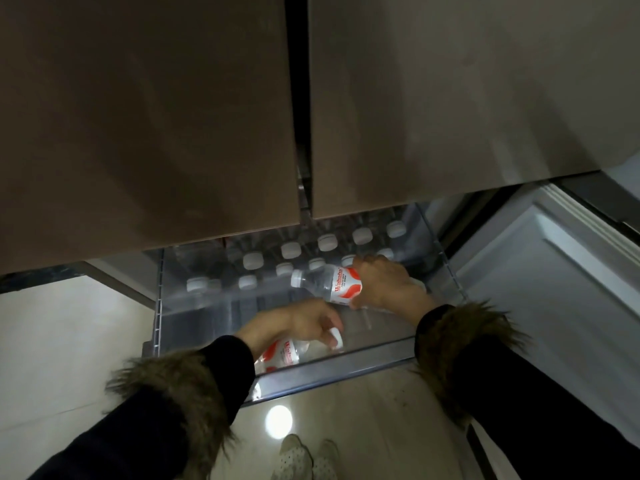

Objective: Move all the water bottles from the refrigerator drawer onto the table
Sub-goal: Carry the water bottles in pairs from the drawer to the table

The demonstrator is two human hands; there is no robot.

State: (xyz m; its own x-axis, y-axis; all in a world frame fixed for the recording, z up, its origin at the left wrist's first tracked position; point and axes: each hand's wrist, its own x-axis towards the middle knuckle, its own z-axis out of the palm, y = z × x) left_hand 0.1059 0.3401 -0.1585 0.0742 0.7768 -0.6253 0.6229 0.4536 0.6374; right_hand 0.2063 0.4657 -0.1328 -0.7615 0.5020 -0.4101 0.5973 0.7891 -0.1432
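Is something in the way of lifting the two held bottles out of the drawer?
Nothing visible blocks them. The right hand grips one bottle above the standing bottles; the left hand holds another bottle near the drawer's front wall. The table is not in view.

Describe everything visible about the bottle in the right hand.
The clear plastic water bottle with a red and white label has a white screw cap and looks sealed. It lies nearly on its side, cap pointing left, lifted above the upright bottles in the transparent refrigerator drawer. The right hand grips its base end, fingers curled round it; nothing else touches it.
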